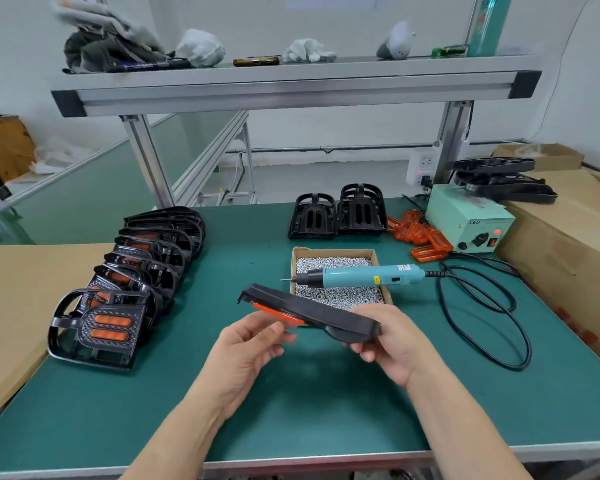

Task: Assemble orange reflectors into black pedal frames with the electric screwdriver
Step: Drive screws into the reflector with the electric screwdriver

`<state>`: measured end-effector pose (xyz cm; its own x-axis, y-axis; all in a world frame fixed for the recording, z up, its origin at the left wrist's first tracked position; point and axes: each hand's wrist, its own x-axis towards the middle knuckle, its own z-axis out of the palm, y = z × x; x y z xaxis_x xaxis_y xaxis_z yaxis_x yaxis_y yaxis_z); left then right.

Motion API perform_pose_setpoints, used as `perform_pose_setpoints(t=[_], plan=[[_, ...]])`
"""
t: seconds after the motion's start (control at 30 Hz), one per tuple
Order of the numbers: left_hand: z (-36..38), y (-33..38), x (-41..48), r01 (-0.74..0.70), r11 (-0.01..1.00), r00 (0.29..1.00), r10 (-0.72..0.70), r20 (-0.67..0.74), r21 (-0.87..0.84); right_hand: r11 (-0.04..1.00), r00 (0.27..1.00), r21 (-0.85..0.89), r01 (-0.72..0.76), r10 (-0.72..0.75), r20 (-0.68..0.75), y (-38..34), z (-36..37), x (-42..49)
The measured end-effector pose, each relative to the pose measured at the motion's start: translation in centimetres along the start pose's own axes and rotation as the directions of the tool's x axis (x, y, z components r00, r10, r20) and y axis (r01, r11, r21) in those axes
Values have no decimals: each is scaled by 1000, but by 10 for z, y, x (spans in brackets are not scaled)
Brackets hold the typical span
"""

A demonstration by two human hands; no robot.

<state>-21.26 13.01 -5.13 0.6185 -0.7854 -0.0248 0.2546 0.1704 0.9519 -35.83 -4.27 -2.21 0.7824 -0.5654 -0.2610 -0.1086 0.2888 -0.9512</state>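
Black plastic pedal frame (312,315) is held edge-on at the centre of the frame, clear of the green mat (291,410), slanting from upper left down to lower right. An orange reflector (278,313) is seen along its underside, towards the left.

- Left hand (250,344): thumb and fingers are closed on the frame's lower edge, by the reflector.
- Right hand (392,344): fingers are wrapped round the frame's right end, clamped on it.

Electric screwdriver (361,276), teal-bodied, is laid just above the held frame across a cardboard box (333,251) filled with small silver screws, bit pointing left. Its black cable (482,306) is looped over the mat at the right.

Left of centre, a row of pedals (142,271) with orange reflectors fitted is leaned one on another, running up and to the right. At upper centre, two empty frames (340,216) are stood upright side by side. Loose reflectors (420,237) are heaped just right of them, against a pale green power unit (471,220) with a red light lit.

More black frames (499,181) are stacked on cardboard (568,237) at the right edge. An aluminium shelf (291,77) across the top is loaded with white gloves and rags.
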Motion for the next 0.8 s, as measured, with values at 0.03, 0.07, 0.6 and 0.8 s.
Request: perform_pose_setpoints(t=[0.03, 0.07, 0.6, 0.8], plan=[[1, -1, 1, 1, 1000, 1000, -1, -4, -2, 1000, 1000, -7, -15, 15, 13, 1, 2, 1], [3, -1, 2, 5, 1000, 1000, -6, -14, -9, 1000, 999, -13, -27, 27, 23, 2, 4, 3], [-14, 32, 69, 47, 995, 868, -84, -489, -88, 741, 880, -578, 341, -468, -81, 22, 12, 39], [-41, 31, 109, 151, 978, 806, -205, -556, -142, 209, 748, -942, 262, -661, 61, 26, 13, 52]])
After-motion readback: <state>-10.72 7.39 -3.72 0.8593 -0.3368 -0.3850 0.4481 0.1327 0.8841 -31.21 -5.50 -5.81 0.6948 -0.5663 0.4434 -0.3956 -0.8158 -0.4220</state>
